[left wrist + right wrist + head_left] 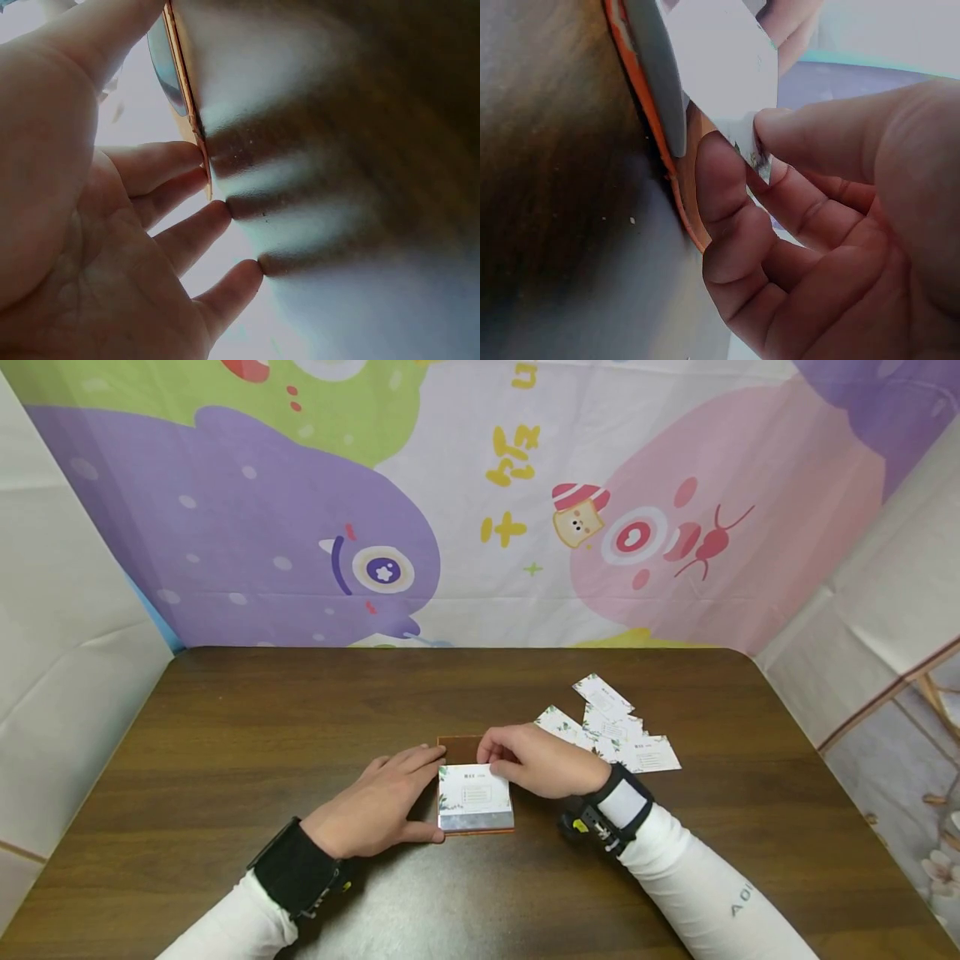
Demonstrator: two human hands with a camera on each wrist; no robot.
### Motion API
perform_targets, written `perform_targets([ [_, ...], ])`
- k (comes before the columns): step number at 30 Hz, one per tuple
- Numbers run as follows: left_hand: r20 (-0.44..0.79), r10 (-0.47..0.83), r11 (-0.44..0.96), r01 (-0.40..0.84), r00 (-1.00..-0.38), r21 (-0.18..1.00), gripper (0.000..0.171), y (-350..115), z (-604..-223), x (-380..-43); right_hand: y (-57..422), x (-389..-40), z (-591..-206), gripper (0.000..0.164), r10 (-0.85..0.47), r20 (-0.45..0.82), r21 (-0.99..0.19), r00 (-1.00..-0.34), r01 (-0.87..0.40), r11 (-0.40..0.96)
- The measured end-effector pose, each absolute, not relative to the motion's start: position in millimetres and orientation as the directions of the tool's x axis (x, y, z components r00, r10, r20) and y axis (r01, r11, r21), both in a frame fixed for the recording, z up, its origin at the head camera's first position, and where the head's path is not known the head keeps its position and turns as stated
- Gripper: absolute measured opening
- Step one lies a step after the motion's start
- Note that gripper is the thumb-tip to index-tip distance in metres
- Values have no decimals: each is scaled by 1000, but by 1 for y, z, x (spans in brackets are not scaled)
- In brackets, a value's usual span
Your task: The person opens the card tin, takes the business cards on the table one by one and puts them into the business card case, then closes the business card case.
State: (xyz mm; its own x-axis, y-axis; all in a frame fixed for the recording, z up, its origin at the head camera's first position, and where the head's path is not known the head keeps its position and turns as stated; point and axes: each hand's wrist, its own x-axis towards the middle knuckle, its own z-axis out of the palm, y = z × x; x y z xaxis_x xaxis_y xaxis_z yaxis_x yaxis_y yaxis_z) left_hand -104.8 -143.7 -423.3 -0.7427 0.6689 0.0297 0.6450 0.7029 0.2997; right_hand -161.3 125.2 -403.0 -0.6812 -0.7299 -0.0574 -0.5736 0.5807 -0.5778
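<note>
A brown card holder with orange edges (459,749) lies on the table. Over its grey lower sleeve (476,822) is a white card (471,785) printed with green leaves and small text. My right hand (551,762) pinches this card by its upper right corner. In the right wrist view the thumb and fingers meet on the card (727,67), which is tilted away from the sleeve. Along the holder's left side rests my left hand (375,810), its fingers extended. Its fingertips touch the holder's edge (196,127) and the table, and its thumb lies at the lower left corner.
Several similar white cards (660,753) overlap in a loose pile beyond the right hand. The brown wooden table (300,710) meets a cartoon-printed cloth (480,610) at the back. White cloth (67,610) hangs at the left.
</note>
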Motion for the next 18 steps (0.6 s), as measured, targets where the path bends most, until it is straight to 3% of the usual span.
perform_targets([
  [18,19,663,710,636,-748,301,92,-143,-423,-104,128,-152,-408,9,-748,-64,-552,-661,-601,578],
])
